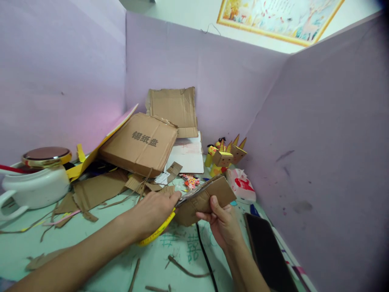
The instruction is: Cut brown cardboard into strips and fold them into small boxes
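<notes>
In my left hand (158, 213) is what looks like a pair of scissors (159, 230) with a curved yellow handle carrying printed marks. Their metal part shows near my thumb, at the left edge of a cardboard piece (199, 202); the blades are mostly hidden. My right hand (220, 219) grips that brown cardboard from its lower right side, thumb on the near face. The piece is held tilted above the pale green table (115, 243). Thin cardboard strips (188, 271) lie below my hands.
A cardboard box (141, 142) leans at the back left, before another cardboard sheet (173, 109). Left stands a white pot (39, 186). Yellow giraffe-like paper figures (223, 156) and a tissue pack (241, 184) are behind right. A black phone-like slab (269, 251) lies right. Lilac panels enclose the table.
</notes>
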`<state>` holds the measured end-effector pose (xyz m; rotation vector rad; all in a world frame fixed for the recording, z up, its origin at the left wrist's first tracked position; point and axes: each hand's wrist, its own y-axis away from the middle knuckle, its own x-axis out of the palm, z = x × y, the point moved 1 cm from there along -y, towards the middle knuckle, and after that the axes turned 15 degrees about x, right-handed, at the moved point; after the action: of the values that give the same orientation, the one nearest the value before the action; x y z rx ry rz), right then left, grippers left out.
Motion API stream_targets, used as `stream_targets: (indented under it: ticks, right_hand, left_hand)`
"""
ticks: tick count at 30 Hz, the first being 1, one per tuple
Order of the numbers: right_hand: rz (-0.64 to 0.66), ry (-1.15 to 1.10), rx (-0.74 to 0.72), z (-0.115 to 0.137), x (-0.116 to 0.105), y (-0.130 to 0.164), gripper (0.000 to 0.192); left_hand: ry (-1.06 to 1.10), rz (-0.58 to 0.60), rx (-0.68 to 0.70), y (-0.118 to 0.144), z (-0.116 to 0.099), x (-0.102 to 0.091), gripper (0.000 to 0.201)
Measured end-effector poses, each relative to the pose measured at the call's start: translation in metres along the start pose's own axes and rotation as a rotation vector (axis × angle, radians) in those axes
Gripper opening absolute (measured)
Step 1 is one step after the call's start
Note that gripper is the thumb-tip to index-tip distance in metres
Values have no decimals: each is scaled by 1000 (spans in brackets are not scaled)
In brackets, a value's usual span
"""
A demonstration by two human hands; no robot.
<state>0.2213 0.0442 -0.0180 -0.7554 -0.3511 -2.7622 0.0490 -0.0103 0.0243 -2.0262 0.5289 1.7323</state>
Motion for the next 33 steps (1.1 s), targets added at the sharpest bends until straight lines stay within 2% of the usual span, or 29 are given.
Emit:
stream_targets:
  ticks: [6, 12, 17, 22, 28, 33]
  right_hand:
    - [-4, 35, 11, -2, 1, 2, 66]
    - [-7, 52, 13, -2, -1, 2, 61]
    - [7, 64, 28, -2, 0, 1, 60]
    - [-1, 60, 30, -2, 1, 1, 67]
    - [5, 59, 44, 0, 2, 2, 63]
    - [-11, 56, 38, 1, 1, 2, 61]
  left_hand:
    - [26, -9, -43, -4, -12, -11, 27]
    - [-120, -31, -19, -12, -8, 2, 24]
    - [-138, -26, -3, -13, -3, 8, 27]
    - [-127, -25, -6, -12, -2, 1, 26]
    - [-96, -16, -40, -14, -10, -8, 24]
    - [-158, -43, -49, -21, -9, -5, 27]
